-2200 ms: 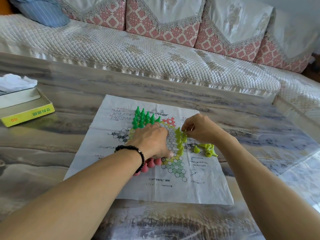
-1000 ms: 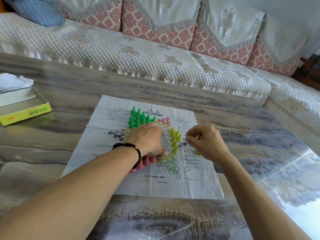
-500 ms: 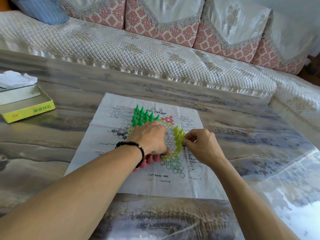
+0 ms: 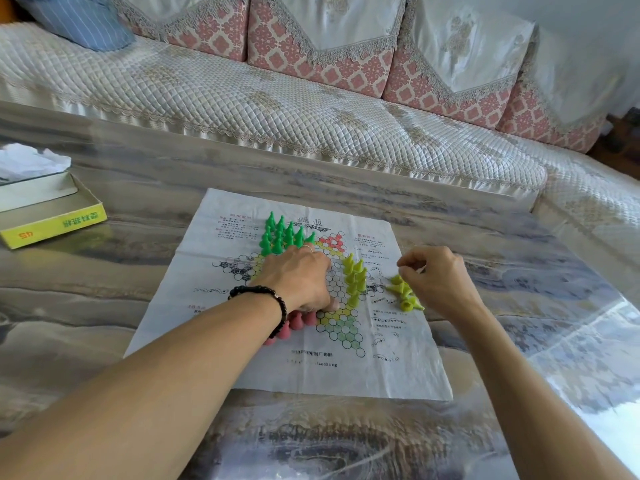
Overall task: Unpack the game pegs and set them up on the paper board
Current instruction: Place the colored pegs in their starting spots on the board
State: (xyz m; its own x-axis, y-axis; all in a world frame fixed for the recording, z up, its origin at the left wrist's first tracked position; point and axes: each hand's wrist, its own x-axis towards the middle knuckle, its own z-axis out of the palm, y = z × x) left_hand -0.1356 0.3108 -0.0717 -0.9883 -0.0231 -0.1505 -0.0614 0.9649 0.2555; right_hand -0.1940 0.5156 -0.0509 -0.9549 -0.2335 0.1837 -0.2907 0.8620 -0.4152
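The white paper board (image 4: 287, 368) lies flat on the table. Several dark green pegs (image 4: 280, 233) stand at its far point. A short row of yellow-green pegs (image 4: 355, 278) stands at the right point. Loose yellow-green pegs (image 4: 403, 296) lie tipped over further right. Pink pegs (image 4: 298, 323) show from under my left wrist. My left hand (image 4: 298, 278) rests palm down on the middle of the board. My right hand (image 4: 436, 275) hovers by the loose pegs, fingertips pinched together; whether a peg sits between them is hidden.
An open yellow box (image 4: 52, 216) sits at the table's left edge with a crumpled white bag (image 4: 31, 161) behind it. A quilted sofa (image 4: 277, 98) runs along the far side of the glossy marbled table (image 4: 104, 299).
My right hand has moved right, from the standing yellow-green row back to the loose pegs. My left hand has stayed on the board.
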